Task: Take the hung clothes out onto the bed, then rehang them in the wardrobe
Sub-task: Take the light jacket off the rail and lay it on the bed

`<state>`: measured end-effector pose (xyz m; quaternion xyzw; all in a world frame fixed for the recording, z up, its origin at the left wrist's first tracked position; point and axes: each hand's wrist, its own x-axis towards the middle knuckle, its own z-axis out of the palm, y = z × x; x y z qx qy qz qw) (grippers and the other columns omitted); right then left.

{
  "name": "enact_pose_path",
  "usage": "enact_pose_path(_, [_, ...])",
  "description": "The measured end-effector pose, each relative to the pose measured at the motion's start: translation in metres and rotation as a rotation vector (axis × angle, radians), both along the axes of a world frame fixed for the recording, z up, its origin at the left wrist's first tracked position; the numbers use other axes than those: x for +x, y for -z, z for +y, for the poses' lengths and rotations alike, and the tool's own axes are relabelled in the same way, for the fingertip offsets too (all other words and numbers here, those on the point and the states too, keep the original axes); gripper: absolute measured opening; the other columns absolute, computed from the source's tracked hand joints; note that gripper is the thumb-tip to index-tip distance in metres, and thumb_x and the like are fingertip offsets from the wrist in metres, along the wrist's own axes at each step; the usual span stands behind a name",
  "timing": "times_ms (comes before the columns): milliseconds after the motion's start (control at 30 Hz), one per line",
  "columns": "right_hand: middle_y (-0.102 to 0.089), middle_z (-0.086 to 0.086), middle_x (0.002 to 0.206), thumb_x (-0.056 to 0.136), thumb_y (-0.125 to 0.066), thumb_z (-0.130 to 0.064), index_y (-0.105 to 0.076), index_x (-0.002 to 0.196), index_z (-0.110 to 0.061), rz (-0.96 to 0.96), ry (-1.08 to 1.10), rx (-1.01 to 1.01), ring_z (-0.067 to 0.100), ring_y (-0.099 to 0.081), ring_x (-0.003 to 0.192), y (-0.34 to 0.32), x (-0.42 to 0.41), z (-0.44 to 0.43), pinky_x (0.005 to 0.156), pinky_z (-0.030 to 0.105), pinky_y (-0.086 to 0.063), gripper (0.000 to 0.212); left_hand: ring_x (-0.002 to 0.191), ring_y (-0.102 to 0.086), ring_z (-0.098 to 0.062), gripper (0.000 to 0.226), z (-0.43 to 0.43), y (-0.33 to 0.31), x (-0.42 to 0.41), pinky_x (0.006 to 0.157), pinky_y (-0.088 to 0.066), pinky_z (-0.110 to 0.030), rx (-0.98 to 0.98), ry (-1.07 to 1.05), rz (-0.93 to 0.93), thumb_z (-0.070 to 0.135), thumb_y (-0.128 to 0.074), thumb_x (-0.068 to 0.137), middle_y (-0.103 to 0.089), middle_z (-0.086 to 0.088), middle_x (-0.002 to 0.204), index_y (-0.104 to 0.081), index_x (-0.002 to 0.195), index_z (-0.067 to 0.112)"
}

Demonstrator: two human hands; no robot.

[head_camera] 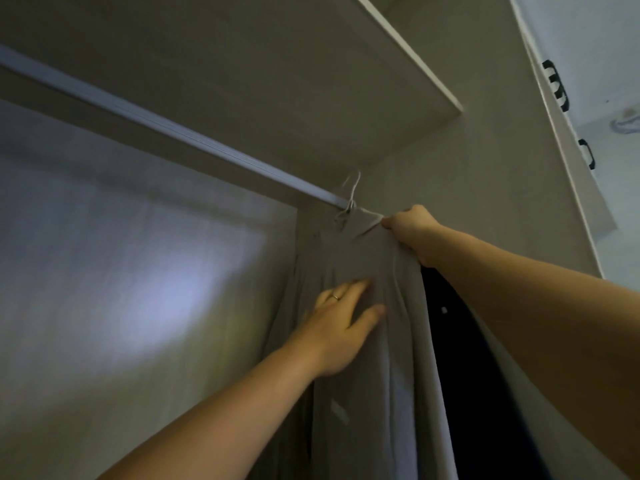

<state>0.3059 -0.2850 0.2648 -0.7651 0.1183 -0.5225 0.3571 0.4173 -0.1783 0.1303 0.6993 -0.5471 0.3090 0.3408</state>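
1. Two hands work on one grey garment (367, 358), which hangs inside the wardrobe (485, 168) from a pale hanger (350, 194) hooked over the right end of the rail (166, 128).
2. Right hand (414, 230): I read its fingers as curled round the garment's top edge, just right of the hook. They grip the cloth and probably the hanger's shoulder beneath it.
3. Left hand (341, 323): its fingers (353, 289) are straight and spread, lying flat against the front of the cloth lower down. It holds nothing.
4. A dark garment (450, 341) hangs just behind the grey one, to its right; its hanger is hidden from me.
5. Progress, as I judge it: the hook sits on the rail, so this piece is either not yet lifted out or already rehung and being smoothed. One view cannot settle which.
6. Remaining: the bed is out of view, so I cannot count what lies there. If removal is under way, both garments are yet to come out, and all the rehanging is left.
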Motion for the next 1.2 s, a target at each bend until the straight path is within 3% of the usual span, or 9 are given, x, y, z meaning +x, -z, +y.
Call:
enact_pose_path(67, [-0.067, 0.028, 0.105, 0.091, -0.059, -0.013, -0.063, 0.105, 0.01, -0.055, 0.047, -0.044, 0.029, -0.064, 0.079, -0.001, -0.009, -0.004, 0.071, 0.039, -0.055, 0.027, 0.148, -0.014, -0.011, 0.067, 0.0, -0.001, 0.003, 0.121, -0.019, -0.042, -0.029, -0.03, -0.038, 0.064, -0.03, 0.096, -0.023, 0.008, 0.162, -0.023, 0.154, 0.033])
enact_pose_path(167, [-0.071, 0.023, 0.092, 0.091, -0.06, -0.02, -0.07, 0.094, 0.006, -0.027, 0.12, -0.143, 0.031, -0.068, 0.081, 0.0, -0.03, -0.008, 0.075, 0.042, -0.057, 0.029, 0.149, -0.012, -0.013, 0.074, 0.0, -0.005, 0.002, 0.121, -0.017, -0.043, -0.097, -0.058, -0.059, 0.068, -0.026, 0.089, -0.021, 0.008, 0.163, -0.025, 0.154, 0.032])
enact_pose_path(267, [-0.068, 0.013, 0.079, 0.093, -0.056, -0.024, -0.072, 0.084, -0.001, 0.021, 0.215, -0.335, 0.023, -0.062, 0.072, 0.006, -0.06, -0.012, 0.064, 0.031, -0.05, 0.029, 0.149, -0.015, -0.019, 0.073, -0.001, -0.009, -0.004, 0.121, -0.016, -0.04, -0.212, -0.081, -0.077, 0.067, -0.028, 0.09, -0.023, 0.004, 0.163, -0.028, 0.154, 0.031])
enact_pose_path(400, [-0.068, 0.015, 0.087, 0.096, -0.053, -0.028, -0.069, 0.085, -0.004, 0.04, 0.443, -0.613, 0.031, -0.062, 0.087, 0.017, -0.113, -0.023, 0.071, 0.036, -0.046, 0.031, 0.147, -0.02, -0.03, 0.088, -0.01, -0.013, -0.022, 0.12, -0.019, -0.043, -0.421, -0.063, -0.055, 0.07, -0.018, 0.08, -0.03, -0.006, 0.16, -0.037, 0.151, 0.022])
enact_pose_path(600, [-0.07, 0.01, 0.097, 0.099, -0.046, -0.036, -0.064, 0.095, -0.022, 0.018, 0.731, -0.912, 0.036, -0.061, 0.095, 0.033, -0.216, -0.034, 0.074, 0.04, -0.048, 0.023, 0.15, -0.012, -0.028, 0.073, -0.031, -0.025, -0.077, 0.118, -0.017, -0.046, -0.552, -0.054, -0.067, 0.058, -0.029, 0.091, -0.024, -0.005, 0.162, -0.03, 0.153, 0.02])
enact_pose_path(800, [-0.069, 0.015, 0.092, 0.099, -0.044, -0.037, -0.061, 0.097, -0.022, 0.06, 0.93, -0.964, 0.041, -0.061, 0.089, 0.048, -0.346, -0.051, 0.068, 0.041, -0.046, 0.023, 0.145, -0.027, -0.036, 0.074, -0.073, -0.036, -0.177, 0.116, -0.026, -0.051, -0.629, 0.061, -0.11, 0.056, -0.029, 0.09, -0.035, -0.013, 0.156, -0.038, 0.148, 0.013])
enact_pose_path(933, [-0.068, 0.019, 0.09, 0.1, -0.045, -0.037, -0.06, 0.098, -0.02, 0.103, 1.044, -0.953, 0.042, -0.061, 0.087, 0.062, -0.44, -0.062, 0.064, 0.037, -0.038, 0.023, 0.131, -0.044, -0.037, 0.067, -0.109, -0.031, -0.26, 0.107, -0.036, -0.05, -0.609, 0.151, -0.134, 0.053, -0.033, 0.091, -0.052, -0.013, 0.141, -0.047, 0.141, 0.011])
enact_pose_path(1033, [-0.068, 0.021, 0.087, 0.099, -0.045, -0.037, -0.061, 0.097, -0.019, 0.172, 1.141, -0.969, 0.043, -0.062, 0.082, 0.077, -0.516, -0.071, 0.061, 0.037, -0.038, 0.024, 0.121, -0.049, -0.037, 0.059, -0.142, -0.02, -0.327, 0.103, -0.035, -0.047, -0.587, 0.276, -0.077, 0.051, -0.036, 0.093, -0.059, -0.014, 0.128, -0.051, 0.136, 0.013])
enact_pose_path(1200, [-0.068, 0.019, 0.082, 0.1, -0.045, -0.036, -0.059, 0.097, -0.018, 0.318, 1.27, -0.927, 0.041, -0.063, 0.074, 0.117, -0.645, -0.082, 0.061, 0.04, -0.045, 0.023, 0.111, -0.054, -0.037, 0.054, -0.202, 0.016, -0.44, 0.094, -0.045, -0.05, -0.462, 0.537, 0.051, 0.049, -0.032, 0.095, -0.06, -0.014, 0.124, -0.052, 0.132, 0.015])
